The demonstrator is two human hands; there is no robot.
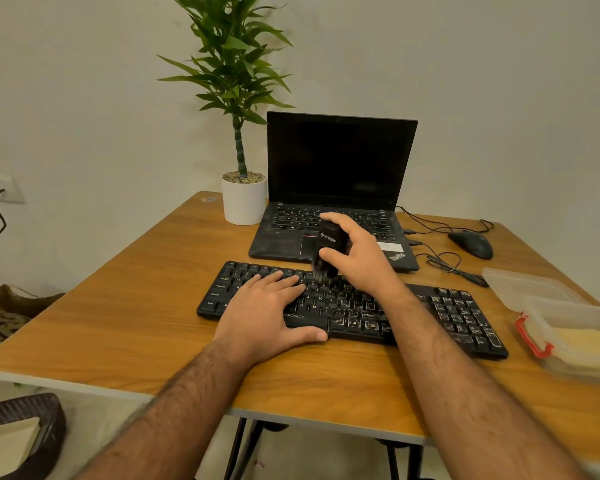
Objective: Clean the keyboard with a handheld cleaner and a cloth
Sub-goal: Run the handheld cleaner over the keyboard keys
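A black keyboard (458, 317) lies across the middle of the wooden table; its right half is dusted with pale specks. My right hand (357, 254) grips a small black handheld cleaner (329, 249), held upright with its brush end on the keys near the keyboard's upper middle. My left hand (267, 310) rests flat on the keyboard's left half, fingers straight over the keys and thumb along the front edge. A yellowish cloth (582, 344) lies in a clear container at the right.
An open black laptop (340, 174) stands behind the keyboard, a potted plant (244, 199) to its left. A wired mouse (471, 244) and its cables lie at the back right. The clear plastic container (548, 306) with a red clip sits at the right edge.
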